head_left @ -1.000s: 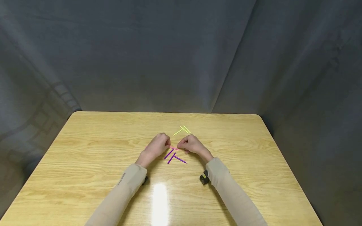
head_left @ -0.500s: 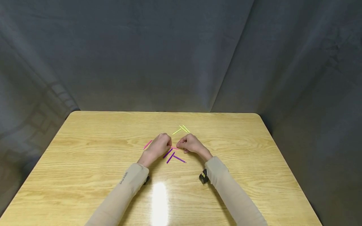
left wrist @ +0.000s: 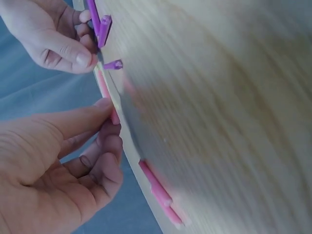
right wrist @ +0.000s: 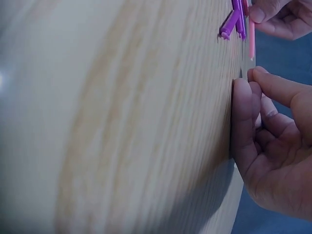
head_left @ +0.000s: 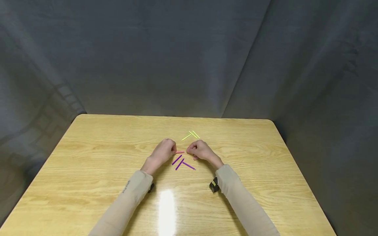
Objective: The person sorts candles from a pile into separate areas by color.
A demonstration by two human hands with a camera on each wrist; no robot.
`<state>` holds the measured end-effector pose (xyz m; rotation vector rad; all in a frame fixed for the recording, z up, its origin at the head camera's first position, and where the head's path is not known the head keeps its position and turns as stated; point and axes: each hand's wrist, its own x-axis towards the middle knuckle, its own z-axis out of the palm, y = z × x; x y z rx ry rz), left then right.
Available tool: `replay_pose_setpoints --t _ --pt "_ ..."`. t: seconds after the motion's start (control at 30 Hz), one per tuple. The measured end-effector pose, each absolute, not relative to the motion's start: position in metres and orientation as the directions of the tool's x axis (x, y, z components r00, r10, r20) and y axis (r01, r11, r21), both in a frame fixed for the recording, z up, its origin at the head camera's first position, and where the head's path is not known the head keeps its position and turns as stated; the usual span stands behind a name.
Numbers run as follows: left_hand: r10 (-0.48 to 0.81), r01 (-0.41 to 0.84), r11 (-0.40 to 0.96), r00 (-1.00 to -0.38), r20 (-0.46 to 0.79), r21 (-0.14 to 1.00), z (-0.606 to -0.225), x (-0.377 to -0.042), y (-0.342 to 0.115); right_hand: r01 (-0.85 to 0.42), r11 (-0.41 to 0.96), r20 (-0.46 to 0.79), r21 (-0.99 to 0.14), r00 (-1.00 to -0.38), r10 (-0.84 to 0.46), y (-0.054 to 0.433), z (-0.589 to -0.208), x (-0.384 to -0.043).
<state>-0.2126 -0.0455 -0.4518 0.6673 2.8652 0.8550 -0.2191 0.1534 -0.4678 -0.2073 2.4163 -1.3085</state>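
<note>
Near the desk's (head_left: 88, 170) middle, the left hand (head_left: 162, 152) now pinches the pink stick (head_left: 179, 152) alone; the right hand (head_left: 199, 150) has let go, fingers curled empty just beside its tip, so the stick looks handed over.

This looks like a recording booth or small studio set rather than a home or shop. A dark grey fabric backdrop (head_left: 183, 55) hangs in loose folds behind and to both sides of a light wooden table with rounded corners and a glossy top (head_left: 88, 170), closing off the whole surrounding space. A bright patch of overhead light (head_left: 167, 206) reflects off the varnished wood. At the left, a lattice-like frame shows faintly through the cloth (head_left: 59, 98).
</note>
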Motion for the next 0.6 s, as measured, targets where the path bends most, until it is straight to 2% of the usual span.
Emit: replay_pose_setpoints --t 0.37,0.6 --pt "0.291 0.248 0.791 -0.957 0.012 0.559 -0.444 -0.202 -0.063 -0.029 0.579 -0.211 -0.815 -0.915 -0.344 0.156 -0.465 -0.207" --pt "0.255 0.231 0.793 -0.966 0.037 0.564 -0.440 -0.198 -0.076 -0.124 0.594 -0.161 -0.795 -0.901 -0.404 0.158 -0.460 -0.197"
